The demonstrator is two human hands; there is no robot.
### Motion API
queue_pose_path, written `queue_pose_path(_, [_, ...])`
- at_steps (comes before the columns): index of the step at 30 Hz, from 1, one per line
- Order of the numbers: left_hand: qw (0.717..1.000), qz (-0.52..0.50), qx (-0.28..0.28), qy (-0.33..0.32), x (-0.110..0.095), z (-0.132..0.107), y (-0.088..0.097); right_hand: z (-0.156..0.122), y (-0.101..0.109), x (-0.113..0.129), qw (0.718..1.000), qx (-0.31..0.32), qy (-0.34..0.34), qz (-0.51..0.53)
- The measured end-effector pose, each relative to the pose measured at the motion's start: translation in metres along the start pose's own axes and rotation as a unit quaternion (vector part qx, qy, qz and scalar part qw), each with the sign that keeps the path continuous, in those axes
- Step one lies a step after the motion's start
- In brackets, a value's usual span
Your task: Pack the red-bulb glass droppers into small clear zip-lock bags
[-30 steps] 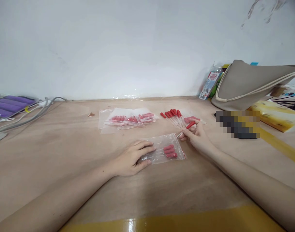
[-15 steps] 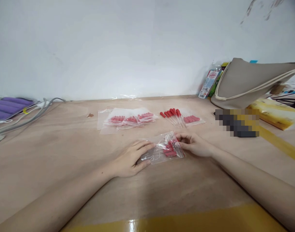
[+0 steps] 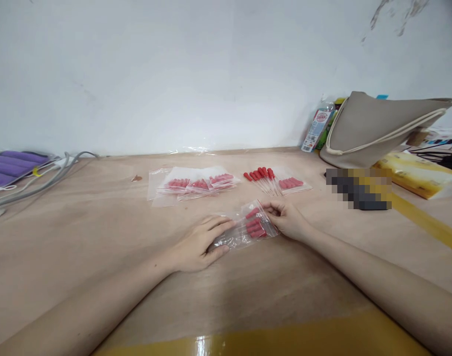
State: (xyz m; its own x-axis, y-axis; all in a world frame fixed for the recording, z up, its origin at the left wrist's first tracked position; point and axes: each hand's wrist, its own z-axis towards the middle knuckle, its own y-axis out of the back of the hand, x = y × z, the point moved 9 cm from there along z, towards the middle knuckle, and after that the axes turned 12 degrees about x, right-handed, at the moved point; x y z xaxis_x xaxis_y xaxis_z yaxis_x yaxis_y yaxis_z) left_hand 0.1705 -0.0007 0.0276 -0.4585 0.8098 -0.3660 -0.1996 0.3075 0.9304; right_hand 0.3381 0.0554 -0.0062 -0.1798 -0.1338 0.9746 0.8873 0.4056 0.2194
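A clear zip-lock bag (image 3: pixel 236 236) lies in front of me with several droppers inside, their red rubber bulbs (image 3: pixel 254 228) towards the right end. My left hand (image 3: pixel 201 243) holds the bag's left end, thumb at the near edge and fingers over the far side. At the right end, the fingers of my right hand (image 3: pixel 283 217) are closed on the bag's edge by the zip strip. Beyond the bag lies a fan of loose droppers (image 3: pixel 262 179) with red bulbs. Filled bags (image 3: pixel 199 184) overlap to their left, and another filled bag (image 3: pixel 292 183) lies to their right.
A grey drawstring bag (image 3: pixel 374 131) and a bottle (image 3: pixel 316 128) stand at the back right. Nearer are a yellow packet (image 3: pixel 414 173) and a blurred dark object (image 3: pixel 359 190). Cables (image 3: pixel 59 175) and a purple padded item (image 3: pixel 16 165) lie at left. Yellow tape (image 3: pixel 270 338) crosses the near edge.
My right hand has shifted slightly left at the bag's edge. Inside, the droppers lie more evenly, one bulb now apart from the others at the top. My left hand has barely moved.
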Motion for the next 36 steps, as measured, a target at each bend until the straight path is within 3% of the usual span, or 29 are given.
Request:
queue_pose_path(3, [1.0,0.0,0.002,0.004,0.001,0.0,0.0,0.0,-0.004,0.003,0.999,0.028,0.014,-0.003])
queue_pose_path(9, [0.999,0.009,-0.02,0.036,0.007,-0.003,0.001,-0.005,0.012,-0.007,0.999,-0.041,-0.032,-0.011])
queue_pose_path(15, [0.998,0.018,-0.025,0.051,0.01,-0.003,0.001,-0.003,-0.011,0.001,0.997,0.073,-0.029,0.022])
queue_pose_path(17, [0.998,0.019,-0.024,0.049,0.01,-0.003,0.002,-0.002,-0.002,0.002,0.998,0.049,-0.03,-0.009])
queue_pose_path(19, [0.998,0.021,-0.023,0.048,0.009,-0.003,0.002,0.0,0.02,0.004,0.997,-0.019,-0.026,-0.075])
queue_pose_path(21, [0.998,0.023,-0.02,0.048,0.009,-0.003,0.001,0.004,0.044,0.013,0.979,-0.099,-0.018,-0.18])
queue_pose_path(23, [0.998,0.026,-0.018,0.051,0.009,-0.004,0.0,0.014,0.056,0.026,0.941,-0.138,-0.012,-0.308])
queue_pose_path(27, [0.998,0.027,-0.01,0.062,0.012,-0.004,-0.002,0.053,0.051,0.04,0.867,-0.134,-0.034,-0.479])
queue_pose_path(30, [0.998,0.029,-0.001,0.063,0.013,-0.003,-0.003,0.079,0.049,0.035,0.829,-0.154,-0.125,-0.522])
queue_pose_path(33, [0.998,0.035,0.009,0.059,0.012,-0.003,-0.004,0.096,0.048,0.026,0.821,-0.161,-0.197,-0.512])
queue_pose_path(36, [0.998,0.039,0.011,0.057,0.011,-0.003,-0.004,0.101,0.049,0.024,0.829,-0.172,-0.219,-0.484])
